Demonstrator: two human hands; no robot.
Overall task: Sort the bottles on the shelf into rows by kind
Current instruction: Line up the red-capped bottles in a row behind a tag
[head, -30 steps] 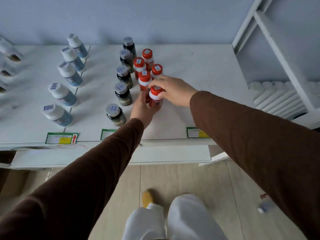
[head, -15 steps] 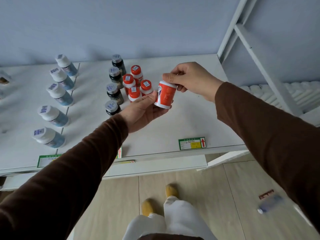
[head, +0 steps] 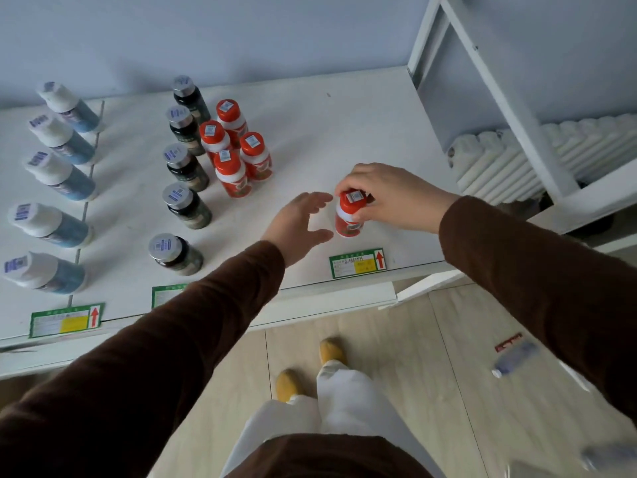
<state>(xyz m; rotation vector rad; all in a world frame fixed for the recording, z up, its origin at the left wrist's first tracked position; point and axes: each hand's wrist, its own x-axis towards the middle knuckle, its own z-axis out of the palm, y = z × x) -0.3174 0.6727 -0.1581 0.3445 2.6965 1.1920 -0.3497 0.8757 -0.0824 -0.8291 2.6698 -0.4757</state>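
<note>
Bottles are stood on the white shelf (head: 344,108), and one red-capped bottle (head: 349,215) is set upright just behind the green label (head: 358,263) at the shelf's front edge, its cap pinched from above by the curled fingers of the right hand (head: 386,198). Just left of that bottle the left hand (head: 296,225) is held with fingers spread, apart from it. Farther left of the label, four red-capped bottles (head: 238,150) are clustered beside a row of dark bottles (head: 182,167), and a row of blue bottles (head: 58,181) is seen beyond.
</note>
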